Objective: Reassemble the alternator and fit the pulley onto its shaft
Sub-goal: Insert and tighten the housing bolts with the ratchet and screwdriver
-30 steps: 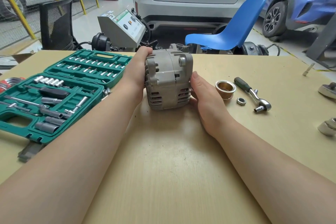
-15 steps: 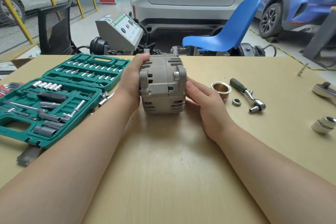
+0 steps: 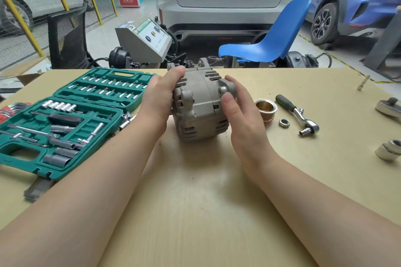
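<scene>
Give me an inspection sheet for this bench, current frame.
Surface: tan table, bare in front.
Job's things: alternator on table; pulley, nut, ratchet loose to its right.
Clutter: open socket case left; sockets far right.
Grips: left hand holds alternator; right hand open, fingers against its right side.
Cables: on the floor beyond the table.
Surroundings: blue chair, parked cars.
</scene>
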The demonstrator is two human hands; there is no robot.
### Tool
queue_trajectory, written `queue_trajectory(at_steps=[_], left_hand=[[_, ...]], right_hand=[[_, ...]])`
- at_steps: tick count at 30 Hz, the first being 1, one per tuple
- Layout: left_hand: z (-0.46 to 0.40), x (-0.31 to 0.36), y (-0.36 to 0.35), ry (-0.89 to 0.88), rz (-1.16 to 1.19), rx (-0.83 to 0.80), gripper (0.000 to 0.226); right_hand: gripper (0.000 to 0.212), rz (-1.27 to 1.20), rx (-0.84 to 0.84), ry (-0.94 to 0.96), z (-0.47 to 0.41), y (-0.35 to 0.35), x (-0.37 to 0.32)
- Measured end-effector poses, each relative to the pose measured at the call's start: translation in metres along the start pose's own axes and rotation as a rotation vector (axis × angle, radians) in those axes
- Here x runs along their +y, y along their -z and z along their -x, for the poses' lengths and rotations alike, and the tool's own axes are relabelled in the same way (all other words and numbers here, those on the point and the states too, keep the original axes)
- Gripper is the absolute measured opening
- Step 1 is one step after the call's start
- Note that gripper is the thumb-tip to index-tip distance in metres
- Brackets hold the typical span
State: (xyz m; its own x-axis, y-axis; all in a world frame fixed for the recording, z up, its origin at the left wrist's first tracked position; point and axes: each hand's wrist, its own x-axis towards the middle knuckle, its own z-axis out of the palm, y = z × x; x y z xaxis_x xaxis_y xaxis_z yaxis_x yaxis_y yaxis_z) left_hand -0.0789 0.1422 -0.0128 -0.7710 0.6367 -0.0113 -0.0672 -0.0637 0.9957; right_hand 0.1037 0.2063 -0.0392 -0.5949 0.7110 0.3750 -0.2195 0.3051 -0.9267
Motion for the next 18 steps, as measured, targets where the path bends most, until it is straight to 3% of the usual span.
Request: queue_trajectory(at_steps=[5,8,15,18], left_hand=[[0.011,0.000,0.000,-0.079,-0.215,0.120,0.082],[0.020,-0.005,0.001,-0.117,-0.171,0.159,0.071],[0.023,-0.009,0.001,-0.015,0.125,0.073,0.059],[0.026,-0.008,0.000,-0.019,0.146,0.034,0.061]], right_hand=[[0.105,0.074,0.047,0.049,0.007,-0.003,0.001],[0.118,0.145,0.010,0.072,0.011,-0.004,0.003],[0.117,0.271,-0.045,0.159,0.010,-0.005,0.006],[0.114,0.279,-0.041,0.175,0.012,-0.005,0.005]])
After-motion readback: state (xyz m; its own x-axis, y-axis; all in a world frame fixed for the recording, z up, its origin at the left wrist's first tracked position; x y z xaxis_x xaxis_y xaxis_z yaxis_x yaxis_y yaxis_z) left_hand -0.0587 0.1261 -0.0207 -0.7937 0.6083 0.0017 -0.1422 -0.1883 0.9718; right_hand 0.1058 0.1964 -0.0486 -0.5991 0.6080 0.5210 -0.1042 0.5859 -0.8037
